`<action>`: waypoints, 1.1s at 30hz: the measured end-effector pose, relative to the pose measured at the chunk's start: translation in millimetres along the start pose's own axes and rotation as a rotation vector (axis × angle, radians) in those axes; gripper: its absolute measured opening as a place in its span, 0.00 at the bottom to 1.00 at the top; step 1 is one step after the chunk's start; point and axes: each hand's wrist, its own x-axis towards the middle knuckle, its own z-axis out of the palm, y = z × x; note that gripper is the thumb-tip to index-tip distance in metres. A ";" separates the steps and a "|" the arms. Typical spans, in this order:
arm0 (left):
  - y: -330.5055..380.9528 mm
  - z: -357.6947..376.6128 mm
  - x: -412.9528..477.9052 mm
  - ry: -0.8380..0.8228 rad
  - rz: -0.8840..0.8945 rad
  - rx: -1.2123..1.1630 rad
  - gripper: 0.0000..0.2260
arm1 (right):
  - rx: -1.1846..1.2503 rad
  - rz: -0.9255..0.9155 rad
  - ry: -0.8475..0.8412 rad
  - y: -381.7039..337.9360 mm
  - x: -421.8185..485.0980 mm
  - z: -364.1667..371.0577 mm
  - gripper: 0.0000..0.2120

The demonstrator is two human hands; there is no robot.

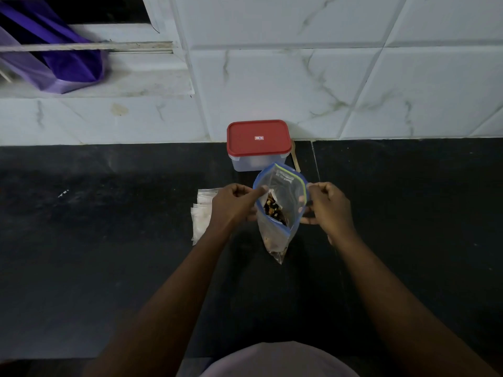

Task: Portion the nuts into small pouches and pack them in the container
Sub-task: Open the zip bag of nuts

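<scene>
A clear zip bag (275, 235) with a blue and green seal is held above the black counter, its mouth pulled wide. Mixed nuts (273, 209) show inside it. My left hand (235, 204) pinches the left edge of the bag's mouth and my right hand (328, 205) pinches the right edge. A stack of small clear pouches (201, 216) lies on the counter just left of my left hand, partly hidden by it. Behind the bag, against the wall, stands a clear container with a red lid (258, 138), closed.
A wooden utensil's handle (296, 159) pokes out to the right of the container. The black counter (109, 240) stretches to both sides. White marble-look tiles (326, 77) back it. A purple bag (54, 58) sits on a ledge at the upper left.
</scene>
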 end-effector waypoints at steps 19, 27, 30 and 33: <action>-4.3 6.4 -8.6 -0.244 -0.220 -0.182 0.09 | -0.280 0.063 -0.242 -6.6 -11.1 14.7 0.06; -10.0 -8.9 -2.7 -0.360 -0.504 -0.687 0.11 | 0.439 0.548 -0.235 -3.4 1.1 -5.2 0.12; -14.5 -12.0 2.1 -0.279 -0.568 -0.985 0.12 | 0.764 0.721 -0.150 3.4 9.0 -16.3 0.12; -17.9 -2.1 2.4 -0.168 -0.588 -1.105 0.10 | 0.888 0.814 -0.107 12.3 10.7 -14.7 0.13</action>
